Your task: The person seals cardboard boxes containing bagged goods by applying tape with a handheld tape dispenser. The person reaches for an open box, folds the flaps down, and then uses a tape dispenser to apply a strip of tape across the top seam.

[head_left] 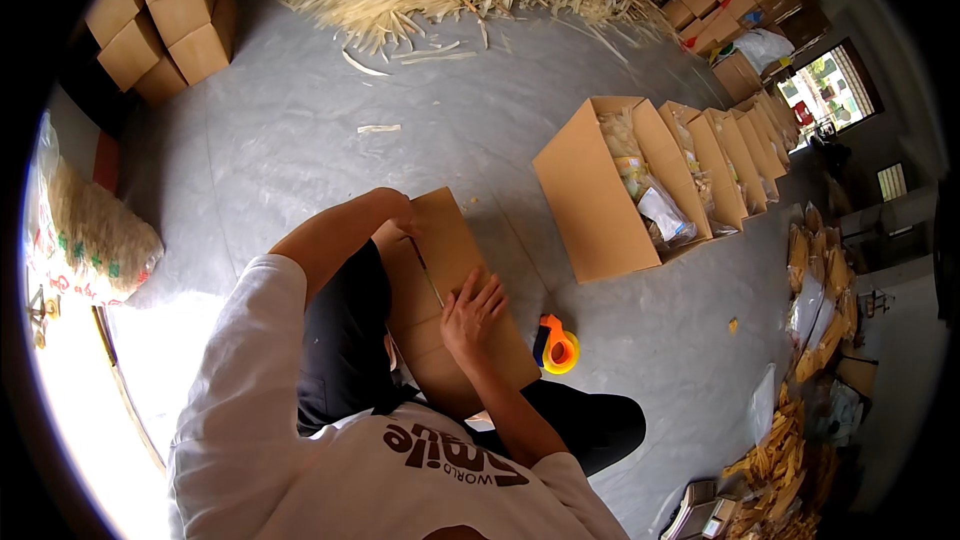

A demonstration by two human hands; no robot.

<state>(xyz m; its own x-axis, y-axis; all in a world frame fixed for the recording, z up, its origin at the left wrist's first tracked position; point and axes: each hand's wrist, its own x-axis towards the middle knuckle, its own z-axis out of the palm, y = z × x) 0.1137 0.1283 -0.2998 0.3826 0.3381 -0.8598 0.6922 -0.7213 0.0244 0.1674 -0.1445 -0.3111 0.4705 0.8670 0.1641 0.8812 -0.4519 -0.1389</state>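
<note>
1. Holding the flaps (455, 240) of a cardboard box (425, 325) looks like the step in hand. Box sits between the person's knees in black trousers (345, 350), long side slanting; can't tell if legs or floor (300, 120) carry it.
2. Right hand (473, 315): flattened, fingers a bit spread, palm down on the top just beside the seam (429, 274). Presses, grips nothing.
3. Left hand (404, 220): at the far left corner of the box, fingers bent down toward the top. Mostly hidden behind its own wrist; can't tell how far open, or whether it pinches cardboard.
4. Seam shows as a dark slit between the hands, so flaps don't look fully met there. I'd push both edges level and work the gap shut from the far edge toward the near one.
5. Best spread the right palm across both flaps; pressing one side alone could make the other ride up.
6. Brace the box with the knees, otherwise it may twist under uneven pressure.
7. Tape dispenser (570, 342), orange and yellow, lies on the floor just off the box's right edge, near the right hand. Nobody's touching it.
8. Open cartons (585, 195) stand in a row farther right, well apart from the box.
</note>
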